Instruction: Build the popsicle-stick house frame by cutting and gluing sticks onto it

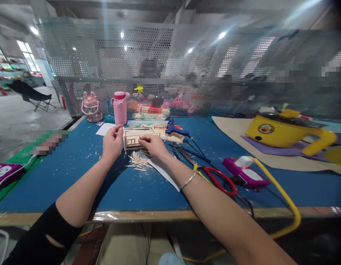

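A small frame built of thin wooden sticks is held up over the blue table. My left hand grips its left end between thumb and fingers. In front of its middle, my right hand is closed in a pinch against the frame; whatever lies between those fingertips is too small to make out. Below the frame, short cut wooden sticks lie in a loose pile. A blue glue gun rests behind my right hand, next to longer wooden sticks.
Red-handled scissors and a purple power strip with a yellow cable lie right of my forearm. A yellow electric pot stands farther right. A pink bottle and a clear pink jug stand before the perforated metal screen.
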{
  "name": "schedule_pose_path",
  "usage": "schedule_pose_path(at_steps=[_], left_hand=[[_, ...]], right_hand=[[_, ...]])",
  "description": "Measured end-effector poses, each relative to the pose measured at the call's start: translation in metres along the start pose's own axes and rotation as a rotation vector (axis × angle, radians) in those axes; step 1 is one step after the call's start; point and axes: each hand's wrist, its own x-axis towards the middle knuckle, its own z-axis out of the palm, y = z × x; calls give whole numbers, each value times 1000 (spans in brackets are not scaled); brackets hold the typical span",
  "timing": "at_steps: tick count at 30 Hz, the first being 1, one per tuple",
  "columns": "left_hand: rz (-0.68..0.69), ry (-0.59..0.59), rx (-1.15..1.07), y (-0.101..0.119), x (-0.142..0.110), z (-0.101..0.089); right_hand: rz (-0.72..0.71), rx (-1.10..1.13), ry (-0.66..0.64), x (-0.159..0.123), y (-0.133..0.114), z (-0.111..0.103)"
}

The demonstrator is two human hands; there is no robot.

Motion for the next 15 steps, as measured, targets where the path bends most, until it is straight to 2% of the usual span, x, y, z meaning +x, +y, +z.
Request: schedule_pose_path(at_steps=[2, 4, 6, 10, 15], left_hand=[[70, 84, 26, 7, -3, -3], [110, 107, 10, 15, -7, -3], [123, 55, -10, 21, -14, -2], [55, -164, -8, 28, -32, 9], [-51, -236, -134, 29, -44, 18]], right_hand=[[-6, 2, -7, -1, -1, -1], [-20, -19, -27, -3, -8, -4], [-47, -47, -27, -8, -19, -10], [-169, -71, 58, -21, -42, -21], [-340, -187, 32, -34, -56, -19]])
